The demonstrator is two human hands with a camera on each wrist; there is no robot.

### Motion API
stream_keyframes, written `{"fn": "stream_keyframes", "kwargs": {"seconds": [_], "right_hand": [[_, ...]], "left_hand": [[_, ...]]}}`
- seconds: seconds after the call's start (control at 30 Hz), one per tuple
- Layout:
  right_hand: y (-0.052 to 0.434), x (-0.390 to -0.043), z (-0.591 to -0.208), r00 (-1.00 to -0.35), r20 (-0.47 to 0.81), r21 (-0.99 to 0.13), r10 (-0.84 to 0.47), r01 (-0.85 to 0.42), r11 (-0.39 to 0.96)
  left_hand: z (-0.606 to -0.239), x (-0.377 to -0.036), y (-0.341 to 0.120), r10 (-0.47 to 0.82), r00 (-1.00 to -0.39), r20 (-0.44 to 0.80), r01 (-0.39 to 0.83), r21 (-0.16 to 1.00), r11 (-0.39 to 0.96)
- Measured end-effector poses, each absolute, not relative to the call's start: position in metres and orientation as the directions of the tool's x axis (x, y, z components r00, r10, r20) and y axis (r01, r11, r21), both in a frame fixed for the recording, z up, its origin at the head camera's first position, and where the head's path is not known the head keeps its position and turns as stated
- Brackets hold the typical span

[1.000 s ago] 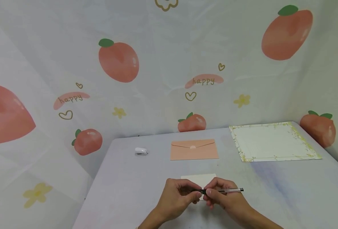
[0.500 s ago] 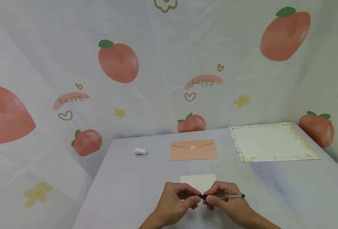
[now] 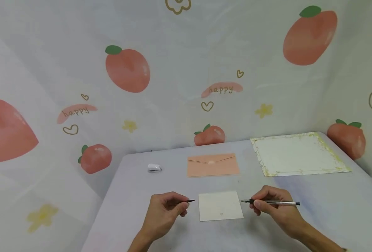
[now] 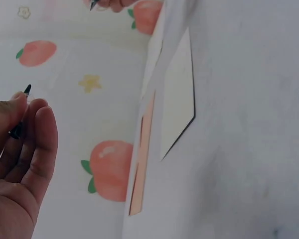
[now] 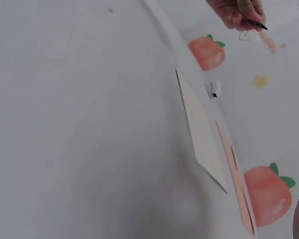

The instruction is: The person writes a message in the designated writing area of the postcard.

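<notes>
My right hand (image 3: 269, 204) grips a clear pen (image 3: 274, 202) with its bare tip pointing left, just right of a small cream card (image 3: 220, 205) that lies flat on the table. My left hand (image 3: 168, 209) pinches the pen's black cap (image 3: 190, 201), left of the card; the cap (image 4: 20, 124) shows between thumb and fingers in the left wrist view. The card (image 4: 177, 99) appears edge-on in the left wrist view, and the card (image 5: 202, 134) lies slanted in the right wrist view. The left hand with the cap (image 5: 254, 22) is seen far off in the right wrist view.
A pink envelope (image 3: 213, 165) lies behind the card, a small white stapler (image 3: 155, 168) at the back left, and a floral-bordered sheet (image 3: 297, 154) at the back right. The table (image 3: 330, 210) is covered in pale cloth; a peach-print curtain (image 3: 129, 70) hangs behind.
The hands were together over the card with the pen capped; now they have moved apart, the cap in the left hand and the uncapped pen in the right.
</notes>
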State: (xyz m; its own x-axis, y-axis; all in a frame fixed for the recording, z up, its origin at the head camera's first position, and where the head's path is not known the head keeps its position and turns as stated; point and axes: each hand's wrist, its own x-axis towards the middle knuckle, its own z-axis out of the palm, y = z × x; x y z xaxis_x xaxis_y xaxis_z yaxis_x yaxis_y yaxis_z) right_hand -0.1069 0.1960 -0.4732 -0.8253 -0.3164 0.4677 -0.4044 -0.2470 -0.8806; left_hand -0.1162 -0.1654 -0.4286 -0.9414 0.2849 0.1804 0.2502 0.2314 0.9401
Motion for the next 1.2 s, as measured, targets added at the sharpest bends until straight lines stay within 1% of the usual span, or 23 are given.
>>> {"fn": "stream_keyframes", "kwargs": {"seconds": [0.1, 0.2, 0.37, 0.43, 0.57, 0.67, 0.87, 1.07, 1.2], "right_hand": [[0.204, -0.108, -0.474, -0.827, 0.444, -0.895, -0.344, -0.388, -0.221], [0.203, -0.107, -0.475, -0.838, 0.416, -0.909, -0.354, -0.368, -0.196], [0.199, -0.109, -0.474, -0.84, 0.415, -0.908, -0.349, -0.358, -0.216], [0.198, -0.11, -0.473, -0.836, 0.418, -0.905, -0.356, -0.352, -0.238], [0.195, -0.114, -0.471, -0.833, 0.4, -0.906, -0.383, -0.296, -0.301], [0.19, -0.117, -0.469, -0.824, 0.39, -0.898, -0.411, -0.242, -0.368], [0.177, -0.125, -0.466, -0.799, 0.411, -0.865, -0.439, -0.19, -0.464], [0.164, -0.132, -0.468, -0.787, 0.421, -0.85, -0.451, -0.169, -0.498], [0.158, -0.135, -0.47, -0.794, 0.403, -0.858, -0.456, -0.154, -0.49]], "left_hand": [[-0.429, -0.117, -0.174, 0.32, -0.942, 0.104, 0.188, 0.952, 0.243], [-0.432, -0.117, -0.174, 0.346, -0.937, 0.056, 0.143, 0.963, 0.23], [-0.436, -0.115, -0.174, 0.35, -0.935, 0.057, 0.127, 0.975, 0.18], [-0.437, -0.115, -0.173, 0.358, -0.931, 0.067, 0.134, 0.977, 0.167], [-0.439, -0.116, -0.171, 0.372, -0.923, 0.098, 0.165, 0.975, 0.152], [-0.441, -0.116, -0.169, 0.382, -0.913, 0.142, 0.209, 0.968, 0.138], [-0.442, -0.117, -0.165, 0.372, -0.9, 0.227, 0.298, 0.943, 0.147], [-0.446, -0.12, -0.166, 0.36, -0.875, 0.322, 0.385, 0.916, 0.117], [-0.446, -0.12, -0.166, 0.338, -0.887, 0.315, 0.376, 0.917, 0.133]]}}
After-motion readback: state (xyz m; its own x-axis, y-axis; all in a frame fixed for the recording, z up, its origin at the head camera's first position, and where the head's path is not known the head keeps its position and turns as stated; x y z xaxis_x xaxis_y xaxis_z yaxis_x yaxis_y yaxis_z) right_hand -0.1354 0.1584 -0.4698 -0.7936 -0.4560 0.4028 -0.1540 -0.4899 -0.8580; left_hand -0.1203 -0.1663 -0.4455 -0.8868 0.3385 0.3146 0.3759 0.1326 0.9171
